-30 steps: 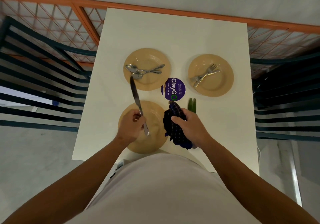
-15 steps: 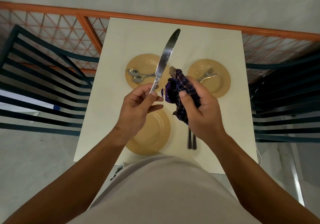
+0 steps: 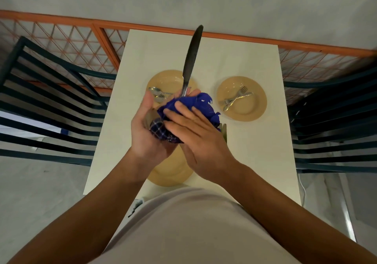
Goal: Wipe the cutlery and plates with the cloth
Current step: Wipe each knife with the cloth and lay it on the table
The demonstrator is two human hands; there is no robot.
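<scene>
A: Cutlery and plates, itemised largest first. Counter [image 3: 251, 151]: pale top, carries all of it. Near plate [image 3: 171, 174]: under the wrists, bare where it shows. Far-left plate [image 3: 163, 80]: holds spoons [image 3: 158, 94]. Far-right plate [image 3: 241, 98]: holds two crossed forks [image 3: 236, 98].

B: And the cloth?

A: Cloth [image 3: 191, 108]: blue check, bunched, held above the counter between both hands. Half a second ago it sat in the right hand alone, beside the knife; now it is wrapped round the knife's lower end.

B: The knife itself?

A: Knife [image 3: 191, 55]: upright, blade rising out of the cloth over the far-left plate, tip toward the railing. Handle hidden inside the bundle.

B: State of each grip?

A: Left hand [image 3: 144, 135]: cupped under cloth and handle, fingers curled up round them, thumb raised. A second ago it held the bare handle low over the near plate. Right hand [image 3: 195, 135]: fingers laid nearly straight across the top of the cloth, pressing it down onto the left palm rather than pinching it.

B: Meaning for the task?

A: Judged: wiping of the knife starts at the handle end; the blade is not yet covered. Spoons, forks and all three plates look untouched, so the job is early. Smallest entry: green-handled pieces [image 3: 223, 130] peeking out beside the right hand; what they are I cannot tell.
</scene>
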